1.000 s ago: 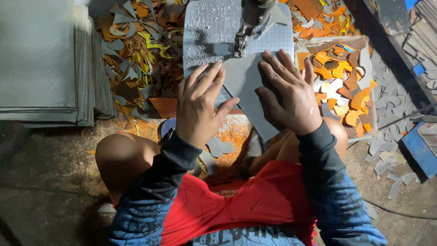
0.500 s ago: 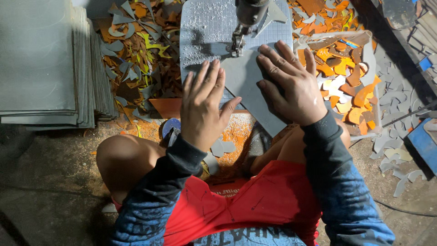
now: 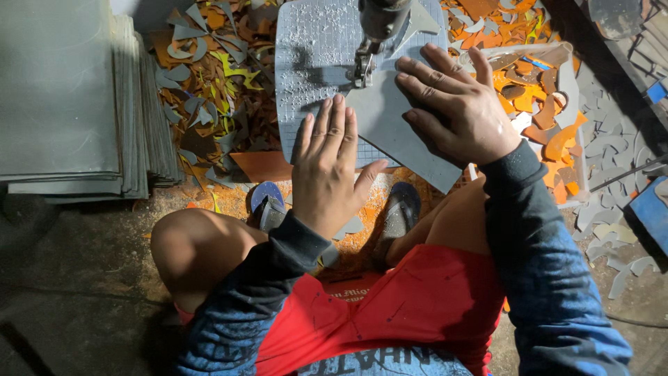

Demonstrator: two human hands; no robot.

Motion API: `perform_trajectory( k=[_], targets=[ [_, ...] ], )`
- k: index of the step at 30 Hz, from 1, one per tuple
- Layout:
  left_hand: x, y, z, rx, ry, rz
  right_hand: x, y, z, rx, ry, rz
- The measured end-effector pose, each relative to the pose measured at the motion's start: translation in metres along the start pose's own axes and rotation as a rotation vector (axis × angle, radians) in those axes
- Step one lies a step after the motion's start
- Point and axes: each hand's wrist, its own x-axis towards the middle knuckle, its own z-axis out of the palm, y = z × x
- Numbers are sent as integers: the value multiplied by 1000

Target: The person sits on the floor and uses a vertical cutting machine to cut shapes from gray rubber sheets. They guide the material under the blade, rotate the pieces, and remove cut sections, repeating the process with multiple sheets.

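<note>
Seated low, knees (image 3: 195,251) apart, blue sandals (image 3: 400,209) on orange dust. Left hand (image 3: 330,170) flat, fingers spread, grasping nothing, pressing the grey sheet (image 3: 396,129) onto the grid-marked work plate (image 3: 313,69). Right hand (image 3: 459,111) likewise open-palmed on the sheet's right part. Mid-cut, probably: sheet edge touching the cutting head (image 3: 369,49). Next call: steady turning under both palms, fingertips clear. Far left, stacked grey sheets (image 3: 69,104); beyond, orange and grey offcuts (image 3: 209,69).

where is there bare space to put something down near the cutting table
Bare floor shows at lower left, bordered by the stack of grey sheets and the knee. The machine table is bare on its left part. Crowded: scrap heap, the scrap tray, and the grey sheet under the left hand and right hand.
</note>
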Motion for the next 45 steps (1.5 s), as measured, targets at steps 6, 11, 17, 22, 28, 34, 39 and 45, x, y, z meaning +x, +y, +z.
perform_trajectory(
  k=[6, 11, 17, 22, 28, 34, 39, 45],
  targets=[
    [-1, 8, 0, 80, -43, -21, 1, 2, -2, 2, -7, 2],
    [1, 12, 1, 117, -43, -40, 0, -5, 1, 6, 27, 27],
    [2, 8, -1, 143, -59, -56, -3, -15, 8, 4, 66, 95],
    [5, 2, -1, 134, -49, -65, -5, -34, 15, -13, 115, 194],
    [12, -18, 0, 145, -96, -67, -7, -62, 28, -50, 199, 300],
    [14, -26, -5, 77, -99, -39, -5, -72, 30, -70, 222, 339],
    [17, -32, -12, 57, -96, -7, -4, -75, 35, -99, 240, 351],
    [17, -30, -11, 87, -101, -24, -14, -72, 35, 17, 337, 371]
  ],
)
